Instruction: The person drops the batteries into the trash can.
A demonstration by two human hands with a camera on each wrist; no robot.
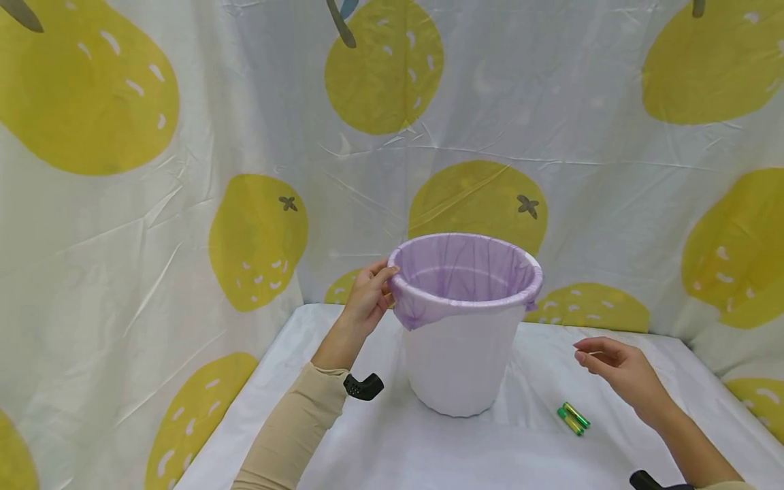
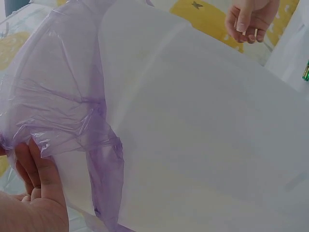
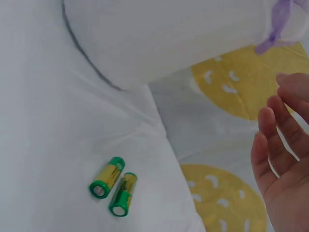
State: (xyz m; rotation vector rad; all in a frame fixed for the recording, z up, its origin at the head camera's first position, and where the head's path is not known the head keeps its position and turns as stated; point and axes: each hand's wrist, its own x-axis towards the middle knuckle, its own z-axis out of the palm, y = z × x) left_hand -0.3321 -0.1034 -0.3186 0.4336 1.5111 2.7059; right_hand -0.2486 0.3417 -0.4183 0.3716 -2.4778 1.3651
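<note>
A white trash bin (image 1: 459, 361) stands upright on the white-covered table, tilted slightly in the head view. Its rim is lined with a thin purple trash bag (image 1: 429, 307), folded outward over the edge. My left hand (image 1: 369, 296) pinches the lined rim at its left side, thumb on top and fingers below outside, as the left wrist view also shows. To the right of the bin, my right hand (image 1: 625, 374) hovers in the air with loosely bent fingers and nothing in them. Two green-and-yellow batteries (image 1: 573, 418) lie side by side on the table below it.
The table (image 1: 380, 449) has a white cloth cover. Behind and to the left hangs a white curtain (image 1: 361, 204) printed with large yellow fruit, close to the table's back edge.
</note>
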